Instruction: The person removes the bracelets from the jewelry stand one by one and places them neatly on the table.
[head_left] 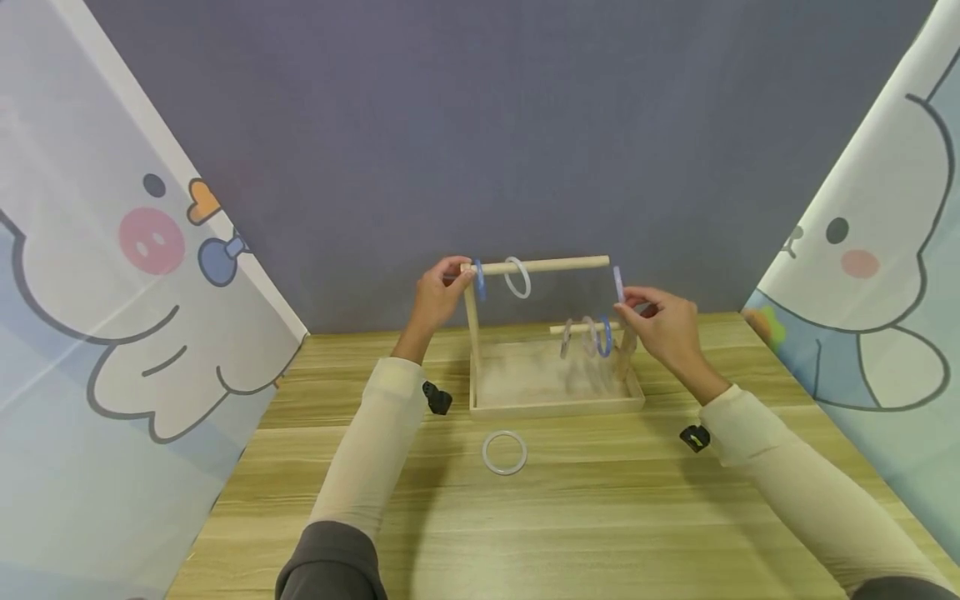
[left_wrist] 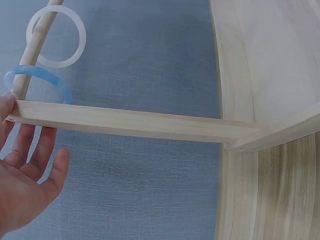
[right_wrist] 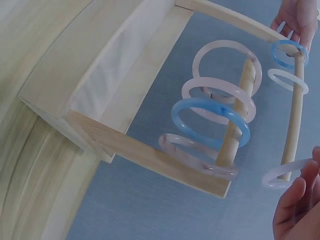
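Observation:
My left hand (head_left: pixel 438 293) grips the top corner of a wooden bangle rack (head_left: pixel 472 321), thumb on the rod end and fingers behind the post. Beside it a blue bangle (left_wrist: pixel 42 73) hangs on the upper rod (head_left: pixel 562 264), and a white bangle (head_left: pixel 517 277) hangs farther along. My right hand (head_left: pixel 667 325) pinches a pale lavender bangle (head_left: pixel 618 284) at the rod's free end. In the right wrist view, that bangle (right_wrist: pixel 272 181) overlaps the rod tip; whether it encircles the tip I cannot tell. Several bangles, including a blue one (right_wrist: pixel 187 132), hang on the lower rod (right_wrist: pixel 231 145).
A whitish bangle (head_left: pixel 505 452) lies flat on the wood-grain table (head_left: pixel 562 517) in front of the rack's tray base (head_left: pixel 555 408). Small black objects sit near each forearm, one at left (head_left: pixel 437 398), another at right (head_left: pixel 695 437). A grey backdrop (head_left: pixel 525 125) stands behind.

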